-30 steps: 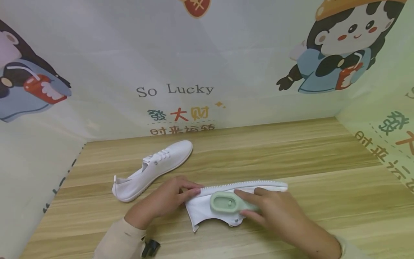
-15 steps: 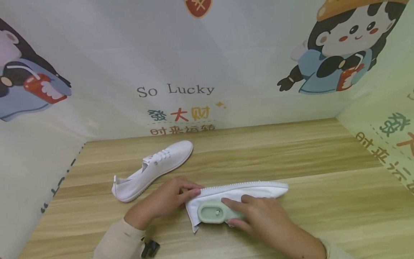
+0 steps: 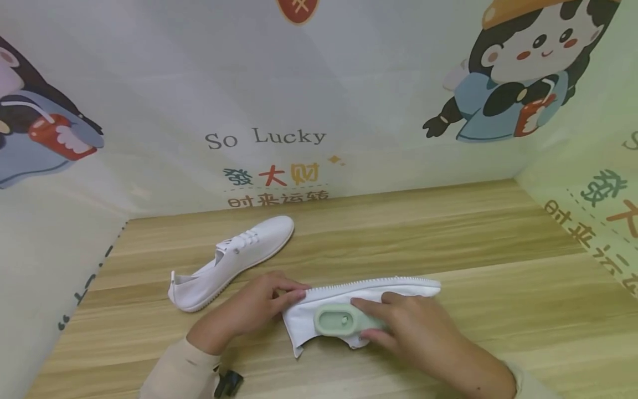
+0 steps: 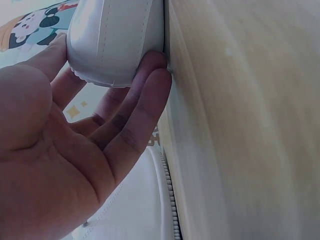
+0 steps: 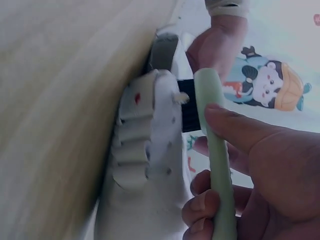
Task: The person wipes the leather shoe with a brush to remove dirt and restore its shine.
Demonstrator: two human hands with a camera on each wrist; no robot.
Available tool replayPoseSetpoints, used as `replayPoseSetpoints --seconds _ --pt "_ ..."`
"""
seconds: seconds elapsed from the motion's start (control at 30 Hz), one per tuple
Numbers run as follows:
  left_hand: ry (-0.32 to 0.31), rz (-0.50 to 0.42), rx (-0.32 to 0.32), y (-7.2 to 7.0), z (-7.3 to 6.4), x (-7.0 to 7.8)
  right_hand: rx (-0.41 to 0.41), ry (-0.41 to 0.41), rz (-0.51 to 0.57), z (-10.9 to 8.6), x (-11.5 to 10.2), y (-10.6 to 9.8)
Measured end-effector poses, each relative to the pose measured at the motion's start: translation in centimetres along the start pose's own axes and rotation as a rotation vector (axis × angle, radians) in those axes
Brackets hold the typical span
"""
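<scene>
A white lace-up shoe (image 3: 324, 298) lies on its side on the wooden tabletop, its ribbed sole edge facing away from me and its toe pointing right. My left hand (image 3: 249, 305) grips its heel (image 4: 117, 40), thumb on one side and fingers on the other. In my right hand (image 3: 423, 327) is a pale green brush (image 3: 336, 320), held by the handle with the index finger stretched along its back. Dark bristles (image 5: 190, 110) meet the side of the shoe upper in the right wrist view. My palm partly hides the shoe's front in the head view.
A second white shoe (image 3: 264, 238) stands upright behind my left hand. By my left sleeve (image 3: 176, 366) a small black object (image 3: 229, 382) shows. Printed cloth walls (image 3: 379, 138) enclose the tabletop (image 3: 473, 233) at the back and sides.
The brush in my right hand slid left and nearer to me over the shoe's side, then came partway back right and away. My left hand stays on the heel. The head view shifted slightly.
</scene>
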State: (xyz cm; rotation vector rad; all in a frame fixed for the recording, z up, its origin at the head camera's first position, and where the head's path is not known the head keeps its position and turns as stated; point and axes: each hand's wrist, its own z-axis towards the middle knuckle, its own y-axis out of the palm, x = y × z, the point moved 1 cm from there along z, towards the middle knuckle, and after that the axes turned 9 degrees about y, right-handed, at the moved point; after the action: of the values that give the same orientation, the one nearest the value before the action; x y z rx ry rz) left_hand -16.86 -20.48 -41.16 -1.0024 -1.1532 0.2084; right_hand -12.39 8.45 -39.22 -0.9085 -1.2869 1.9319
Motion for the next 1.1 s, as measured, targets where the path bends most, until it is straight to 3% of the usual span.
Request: replayPoseSetpoints --seconds 0.37,0.6,1.1 --pt "0.002 0.009 0.015 -0.1 0.0 0.2 -0.032 0.071 -0.055 -0.1 1.5 -2.0" --pt "0.009 0.010 0.013 0.1 0.0 0.0 -0.102 0.118 -0.019 -0.2 2.6 -2.8" --pt "0.019 0.020 0.026 0.2 0.0 -0.2 -0.146 0.161 0.013 -0.3 4.6 -4.7"
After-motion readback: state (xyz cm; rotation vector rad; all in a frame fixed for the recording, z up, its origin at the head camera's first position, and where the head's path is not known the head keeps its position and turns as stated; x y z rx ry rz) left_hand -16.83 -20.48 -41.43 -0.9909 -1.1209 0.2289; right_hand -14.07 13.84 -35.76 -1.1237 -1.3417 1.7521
